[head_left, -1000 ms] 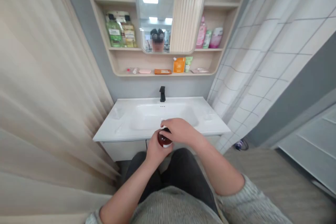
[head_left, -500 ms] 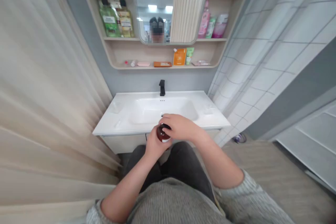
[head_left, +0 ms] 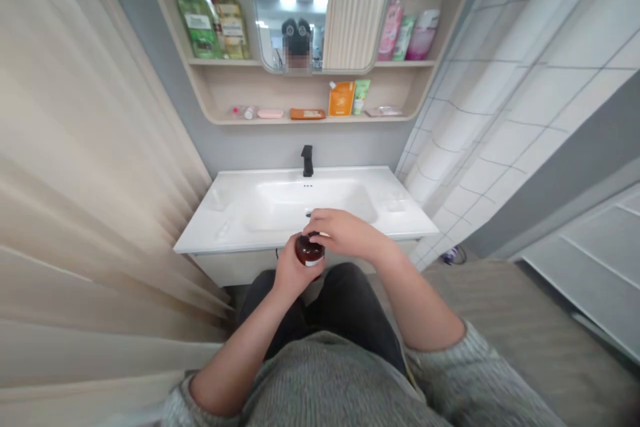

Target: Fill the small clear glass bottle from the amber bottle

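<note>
A dark brown, glossy bottle (head_left: 309, 251) with a white label low on its side stands tilted a little in front of the sink's edge, above my lap. My left hand (head_left: 289, 272) is wrapped round its body. From the right, my right hand (head_left: 343, 230) reaches over the bottle's dark top, thumb and fingers curled about it. The fingers partly hide that top, so whether a cap is turning cannot be made out. Just beyond my hands lies the white sink basin (head_left: 270, 203) with a black faucet (head_left: 307, 161).
The white countertop (head_left: 200, 230) holds clear items at both sides. Above, a shelf unit (head_left: 280, 121) carries several bottles, an orange pouch (head_left: 341, 99) and a mirror (head_left: 295, 7). A beige curtain (head_left: 100, 180) hangs left, a checked white curtain (head_left: 480, 113) right.
My right thumb and fingers have lifted slightly off the bottle's upper side, showing more of the bottle. The whole view has shifted a little; my left hand keeps its hold.
</note>
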`<state>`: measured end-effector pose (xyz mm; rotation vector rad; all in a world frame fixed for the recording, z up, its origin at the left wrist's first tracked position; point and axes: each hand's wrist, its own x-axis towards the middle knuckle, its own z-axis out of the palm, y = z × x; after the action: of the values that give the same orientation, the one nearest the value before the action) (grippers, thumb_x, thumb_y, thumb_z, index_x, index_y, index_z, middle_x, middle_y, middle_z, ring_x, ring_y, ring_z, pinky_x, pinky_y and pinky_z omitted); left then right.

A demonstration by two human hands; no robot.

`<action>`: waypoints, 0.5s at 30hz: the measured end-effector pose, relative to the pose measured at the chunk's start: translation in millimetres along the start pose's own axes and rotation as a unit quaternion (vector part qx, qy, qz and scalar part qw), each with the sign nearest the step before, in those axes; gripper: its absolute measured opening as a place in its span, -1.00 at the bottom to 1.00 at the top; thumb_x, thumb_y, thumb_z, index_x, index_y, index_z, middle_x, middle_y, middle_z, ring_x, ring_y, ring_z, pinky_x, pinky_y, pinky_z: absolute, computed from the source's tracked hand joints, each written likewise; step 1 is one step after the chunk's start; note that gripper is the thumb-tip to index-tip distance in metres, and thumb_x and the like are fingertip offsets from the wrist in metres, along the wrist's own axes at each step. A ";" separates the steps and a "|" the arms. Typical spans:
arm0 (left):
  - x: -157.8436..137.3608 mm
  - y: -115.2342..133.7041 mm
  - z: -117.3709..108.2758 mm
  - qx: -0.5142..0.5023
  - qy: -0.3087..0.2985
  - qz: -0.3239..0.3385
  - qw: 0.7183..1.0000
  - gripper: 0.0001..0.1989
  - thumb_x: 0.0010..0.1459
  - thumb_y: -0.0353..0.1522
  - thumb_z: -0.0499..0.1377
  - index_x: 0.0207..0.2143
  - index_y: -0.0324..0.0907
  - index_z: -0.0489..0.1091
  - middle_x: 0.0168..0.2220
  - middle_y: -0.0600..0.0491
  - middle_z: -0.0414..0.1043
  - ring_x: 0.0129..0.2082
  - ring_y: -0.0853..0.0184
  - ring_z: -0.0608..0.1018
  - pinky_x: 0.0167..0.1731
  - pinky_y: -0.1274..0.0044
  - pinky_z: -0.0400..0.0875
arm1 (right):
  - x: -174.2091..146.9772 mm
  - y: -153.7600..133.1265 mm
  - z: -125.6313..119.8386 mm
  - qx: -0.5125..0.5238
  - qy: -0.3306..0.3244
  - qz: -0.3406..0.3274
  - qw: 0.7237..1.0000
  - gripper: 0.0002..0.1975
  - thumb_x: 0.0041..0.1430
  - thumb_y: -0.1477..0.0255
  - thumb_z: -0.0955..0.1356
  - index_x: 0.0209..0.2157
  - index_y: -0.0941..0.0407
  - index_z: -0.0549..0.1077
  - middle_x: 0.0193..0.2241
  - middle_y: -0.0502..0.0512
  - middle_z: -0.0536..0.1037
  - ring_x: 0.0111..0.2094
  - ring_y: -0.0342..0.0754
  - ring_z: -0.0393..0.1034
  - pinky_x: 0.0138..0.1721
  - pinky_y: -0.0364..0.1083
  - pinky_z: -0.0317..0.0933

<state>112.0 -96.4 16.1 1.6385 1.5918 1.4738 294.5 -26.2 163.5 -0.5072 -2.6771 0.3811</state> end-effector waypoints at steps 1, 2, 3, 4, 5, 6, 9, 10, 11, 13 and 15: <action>-0.4 -2.5 -0.5 -0.005 0.001 0.000 1.000 -0.34 -0.04 -0.25 0.54 0.13 -0.10 0.49 0.01 -0.07 0.71 0.00 0.02 0.76 0.07 0.23 0.64 | -3.7 5.4 -2.9 0.040 0.025 -0.007 0.999 -0.82 0.49 0.47 0.48 0.04 0.03 0.72 -0.07 0.16 0.69 -0.04 0.08 0.60 0.05 0.06 0.47; -1.0 -4.9 -1.1 -0.009 0.002 0.000 1.000 -0.32 -0.04 -0.25 0.55 0.14 -0.10 0.49 0.03 -0.07 0.71 0.02 0.01 0.75 0.10 0.21 0.63 | -8.1 12.9 -4.8 0.084 0.060 -0.007 0.995 -0.82 0.47 0.41 0.51 0.05 0.01 0.72 -0.06 0.15 0.71 -0.04 0.08 0.62 0.06 0.07 0.49; -1.6 -7.1 -2.0 -0.011 0.003 0.000 1.000 -0.31 -0.05 -0.24 0.56 0.15 -0.10 0.49 0.04 -0.08 0.71 0.03 0.01 0.75 0.13 0.20 0.63 | -13.5 22.6 -5.2 0.130 0.103 0.002 0.986 -0.81 0.44 0.34 0.55 0.04 0.00 0.73 -0.06 0.15 0.72 -0.04 0.08 0.63 0.05 0.08 0.52; -2.1 -9.2 -3.0 -0.011 0.004 -0.001 1.000 -0.30 -0.05 -0.24 0.57 0.15 -0.10 0.49 0.05 -0.09 0.71 0.05 0.01 0.75 0.15 0.18 0.62 | -20.0 34.6 -4.0 0.175 0.154 0.023 0.972 -0.78 0.39 0.26 0.59 0.01 0.00 0.73 -0.06 0.15 0.73 -0.06 0.08 0.64 0.02 0.08 0.54; -2.7 -11.1 -4.2 -0.012 0.006 -0.002 1.000 -0.30 -0.06 -0.24 0.57 0.15 -0.10 0.50 0.06 -0.09 0.71 0.06 0.00 0.75 0.16 0.17 0.62 | -27.6 48.6 -0.9 0.219 0.207 0.054 0.952 -0.72 0.32 0.19 0.63 -0.04 0.01 0.73 -0.07 0.16 0.74 -0.09 0.07 0.65 -0.01 0.07 0.56; -3.1 -13.0 -5.5 -0.012 0.009 -0.004 1.000 -0.29 -0.07 -0.24 0.58 0.14 -0.11 0.50 0.06 -0.10 0.71 0.06 0.00 0.75 0.17 0.16 0.62 | -36.4 64.1 4.1 0.261 0.260 0.095 0.925 -0.65 0.23 0.12 0.67 -0.09 0.02 0.71 -0.07 0.16 0.75 -0.10 0.07 0.67 -0.03 0.06 0.57; -3.0 -19.6 -10.1 -0.012 0.007 -0.011 1.000 -0.27 -0.09 -0.24 0.59 0.14 -0.11 0.50 0.05 -0.12 0.71 0.06 -0.01 0.75 0.17 0.15 0.64 | -67.2 112.7 29.0 0.338 0.365 0.230 0.836 -0.45 -0.06 0.06 0.75 -0.20 0.04 0.58 -0.08 0.15 0.76 -0.10 0.11 0.72 0.02 0.09 0.59; -2.5 -22.1 -11.8 -0.013 0.006 -0.013 1.000 -0.27 -0.09 -0.24 0.59 0.14 -0.12 0.50 0.05 -0.12 0.71 0.05 -0.01 0.76 0.17 0.15 0.64 | -77.6 127.2 39.6 0.340 0.385 0.273 0.814 -0.41 -0.13 0.05 0.75 -0.24 0.04 0.54 -0.10 0.15 0.76 -0.11 0.12 0.73 0.01 0.10 0.60; -1.7 -24.6 -13.7 -0.014 0.005 -0.014 1.000 -0.27 -0.09 -0.23 0.59 0.15 -0.12 0.49 0.04 -0.12 0.71 0.05 -0.01 0.76 0.16 0.15 0.64 | -87.1 140.0 50.9 0.331 0.397 0.314 0.796 -0.38 -0.19 0.04 0.75 -0.26 0.03 0.50 -0.13 0.14 0.75 -0.13 0.14 0.74 -0.02 0.10 0.60; 0.5 -29.0 -18.7 -0.015 0.008 -0.012 1.000 -0.26 -0.08 -0.22 0.58 0.15 -0.13 0.49 0.05 -0.13 0.71 0.04 0.00 0.76 0.17 0.14 0.64 | -101.1 158.7 74.2 0.300 0.393 0.382 0.781 -0.37 -0.26 0.04 0.73 -0.29 0.02 0.46 -0.19 0.12 0.74 -0.18 0.17 0.75 -0.09 0.09 0.59; 2.8 -32.0 -25.8 -0.010 0.016 -0.008 1.000 -0.26 -0.07 -0.20 0.58 0.16 -0.12 0.48 0.06 -0.13 0.70 0.05 -0.01 0.76 0.17 0.13 0.64 | -104.2 167.9 96.4 0.276 0.363 0.416 0.787 -0.42 -0.23 0.06 0.70 -0.31 0.01 0.44 -0.24 0.09 0.73 -0.22 0.17 0.75 -0.14 0.08 0.57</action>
<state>74.6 -95.0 -1.1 1.5949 1.5995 1.5096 392.7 64.9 -10.8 -1.2978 -1.3770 0.9356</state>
